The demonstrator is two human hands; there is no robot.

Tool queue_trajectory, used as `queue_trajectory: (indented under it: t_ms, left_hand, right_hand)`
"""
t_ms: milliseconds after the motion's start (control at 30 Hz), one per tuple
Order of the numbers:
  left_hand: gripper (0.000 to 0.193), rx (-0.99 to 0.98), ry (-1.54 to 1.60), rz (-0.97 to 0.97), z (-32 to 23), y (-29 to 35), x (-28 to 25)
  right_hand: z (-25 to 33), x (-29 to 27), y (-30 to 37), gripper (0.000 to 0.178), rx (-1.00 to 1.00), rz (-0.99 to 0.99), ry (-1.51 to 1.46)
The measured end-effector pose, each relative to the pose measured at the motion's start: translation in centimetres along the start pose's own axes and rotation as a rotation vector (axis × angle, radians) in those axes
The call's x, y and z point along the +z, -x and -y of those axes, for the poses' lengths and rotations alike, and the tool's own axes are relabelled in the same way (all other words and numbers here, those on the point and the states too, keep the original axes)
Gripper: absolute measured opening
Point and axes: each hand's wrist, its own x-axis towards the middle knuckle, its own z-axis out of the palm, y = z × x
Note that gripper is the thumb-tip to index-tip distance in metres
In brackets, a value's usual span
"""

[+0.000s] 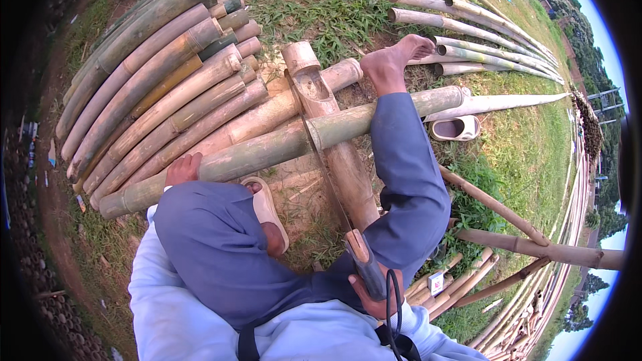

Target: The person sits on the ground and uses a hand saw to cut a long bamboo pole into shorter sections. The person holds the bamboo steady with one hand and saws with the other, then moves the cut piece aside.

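Pole: long, thick green-tan bamboo pole [257,155], lying across a tan bamboo support with a cut-out notch [354,184], under the right trouser leg.
Saw: long, thin dark metal saw with a brown-and-black handle [367,268], blade crossing the pole.
Right hand [374,294]: wrapped around the saw handle.
Left hand [183,169]: against the pole's left part; finger closure cannot be told.
Upper left: stacked greenish-brown bamboo lengths [160,70].

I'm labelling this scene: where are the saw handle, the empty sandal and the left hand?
Saw handle [368,268]: head view, on its dark grip.
Empty sandal [470,128]: head view, on its upper.
Left hand [182,170]: head view, on its back.
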Motion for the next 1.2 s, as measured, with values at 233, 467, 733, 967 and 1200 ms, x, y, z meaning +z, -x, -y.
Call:
queue_trajectory:
  t_ms: [233,467,733,967,1200]
  left_hand:
    - [0.035,-0.024,0.106,0.135,0.4,-1.6,-1.8]
    - [0.043,-0.032,0.09,0.043,1.7,-0.5,0.9]
    - [0.045,-0.055,0.096,0.042,1.2,0.0,0.4]
    - [0.044,-0.097,0.094,0.035,-0.8,0.4,-1.2]
    - [0.042,-0.106,0.085,0.043,-0.9,0.6,-0.8]
  right_hand:
    - [-2.3,5.8,-15.4,0.02,-0.057,-0.098,-0.147]
    - [-6.2,7.6,-13.1,0.023,-0.124,-0.141,-0.18]
    - [-7.4,8.1,-12.5,0.023,-0.142,-0.138,-0.176]
    - [-7.2,8.0,-12.4,0.025,-0.134,-0.155,-0.201]
    - [-6.6,7.3,-12.3,0.024,-0.129,-0.109,-0.193]
